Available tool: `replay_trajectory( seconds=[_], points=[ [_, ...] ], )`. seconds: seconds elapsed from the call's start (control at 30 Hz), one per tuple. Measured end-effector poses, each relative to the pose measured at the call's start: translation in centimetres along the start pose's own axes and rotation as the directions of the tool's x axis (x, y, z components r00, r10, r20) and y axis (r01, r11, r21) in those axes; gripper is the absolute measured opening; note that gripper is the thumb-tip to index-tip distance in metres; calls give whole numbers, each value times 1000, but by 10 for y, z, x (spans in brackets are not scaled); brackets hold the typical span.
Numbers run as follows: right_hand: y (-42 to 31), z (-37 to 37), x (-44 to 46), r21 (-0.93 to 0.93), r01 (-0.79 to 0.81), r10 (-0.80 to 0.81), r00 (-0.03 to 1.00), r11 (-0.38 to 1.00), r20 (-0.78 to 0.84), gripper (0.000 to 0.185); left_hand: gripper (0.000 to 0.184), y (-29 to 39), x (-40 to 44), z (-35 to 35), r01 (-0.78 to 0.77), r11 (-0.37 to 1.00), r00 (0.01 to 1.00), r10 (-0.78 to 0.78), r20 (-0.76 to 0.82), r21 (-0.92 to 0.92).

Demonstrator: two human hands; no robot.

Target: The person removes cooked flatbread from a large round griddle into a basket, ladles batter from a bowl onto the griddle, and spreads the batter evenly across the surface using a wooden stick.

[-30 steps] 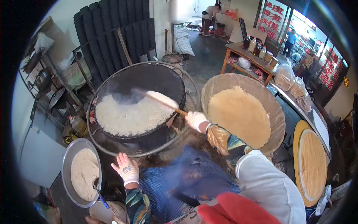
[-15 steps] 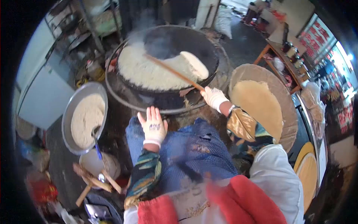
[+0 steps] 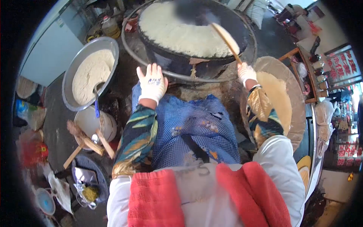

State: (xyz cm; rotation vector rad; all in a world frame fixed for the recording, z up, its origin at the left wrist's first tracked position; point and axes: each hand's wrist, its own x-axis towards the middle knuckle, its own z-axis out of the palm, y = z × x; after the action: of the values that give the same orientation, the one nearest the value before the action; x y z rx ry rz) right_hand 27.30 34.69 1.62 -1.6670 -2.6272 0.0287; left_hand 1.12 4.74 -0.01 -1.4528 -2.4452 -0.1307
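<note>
My right hand [image 3: 247,73], in a white glove, is closed round the lower end of a wooden spreading stick [image 3: 231,48]. The stick slants up over a large round black griddle [image 3: 170,59], against a pale batter-like mass [image 3: 229,38] at its right side. A wide layer of pale batter [image 3: 166,26] covers much of the griddle's left and front; dark surface shows at the back and right. Gloved too, my left hand [image 3: 153,84] is open, palm down with fingers spread, beside the griddle's outer metal ring [image 3: 181,76]. It holds nothing.
A metal basin of pale dough or batter [image 3: 90,72] with a blue-handled ladle [image 3: 97,108] stands left, above a white bucket [image 3: 109,126] and wooden tools [image 3: 89,142]. Right is a round tray [image 3: 298,109] bearing a thin tan pancake [image 3: 278,98]. Steam blurs part of the griddle.
The view has tilted down and shifted left. My right hand has drawn the stick toward the griddle's right side, and it now stands steeper, beside the pale mass. My left hand remains open near the rim.
</note>
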Motion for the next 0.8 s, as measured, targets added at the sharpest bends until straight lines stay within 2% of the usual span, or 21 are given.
replay_trajectory(
  seconds=[0.07, 0.13, 0.2, 0.27, 0.33, 0.37, 0.4, 0.47, 0.53, 0.57, 0.6, 0.67, 0.7, 0.73, 0.77, 0.8],
  points=[
    [-12, -5, 5, 16, 46, -46, 999, 999, 23, 43, 51, -8, 1, 2, 1, 999, 1000, -1, 14, 41],
    [-22, 1, -14, 28, 160, -160, 987, 987, -13, 42, 52, -12, 3, 2, 16, 998, 999, -18, 39, 58],
    [-34, -3, -41, -19, 299, -291, 941, 954, 176, 40, 52, -17, 7, 3, 46, 997, 998, -48, 38, 56],
    [-21, -4, -28, -182, 287, -245, 944, 941, 220, 38, 54, -22, 10, 6, 71, 996, 992, -76, 98, 52],
    [17, 8, 5, -49, 24, -22, 999, 999, 42, 40, 54, -27, 14, 10, 97, 993, 985, -106, 138, 73],
    [12, 1, 3, -53, 32, -33, 999, 998, -18, 41, 54, -29, 13, 9, 93, 993, 985, -103, 141, 75],
    [8, 0, -1, -53, 30, -31, 999, 998, -19, 41, 54, -31, 14, 8, 103, 991, 980, -117, 162, 91],
    [-3, -7, -7, -63, 123, -125, 992, 990, -31, 40, 54, -36, 22, 8, 125, 987, 976, -140, 169, 100],
    [-1, -4, -7, -127, 131, -130, 991, 983, 16, 41, 55, -41, 23, 15, 155, 984, 974, -166, 151, 83],
    [2, -2, -6, -73, 56, -55, 998, 996, 9, 41, 55, -45, 23, 15, 148, 983, 982, -158, 101, 106],
    [3, -2, -2, -11, -15, 15, 1000, 1000, -2, 41, 57, -47, 28, 12, 171, 978, 965, -191, 183, 118],
    [-4, -2, -2, 32, 11, -11, 1000, 999, -4, 41, 53, -51, 31, 6, 168, 974, 971, -190, 147, 151],
    [-11, -6, -10, 32, 63, -62, 998, 998, -12, 41, 51, -45, 32, -10, 169, 975, 961, -195, 195, 141],
    [-18, -10, -18, 27, 116, -115, 993, 993, -25, 41, 49, -36, 31, -25, 174, 976, 950, -201, 239, 127],
    [-22, -12, -31, 29, 183, -182, 983, 983, -37, 42, 44, -26, 23, -14, 116, 993, 990, -117, 79, 15],
    [-30, -12, -39, -52, 191, -188, 981, 980, 57, 43, 44, -6, 18, -30, 57, 991, 996, -48, 78, -117]
  ],
)
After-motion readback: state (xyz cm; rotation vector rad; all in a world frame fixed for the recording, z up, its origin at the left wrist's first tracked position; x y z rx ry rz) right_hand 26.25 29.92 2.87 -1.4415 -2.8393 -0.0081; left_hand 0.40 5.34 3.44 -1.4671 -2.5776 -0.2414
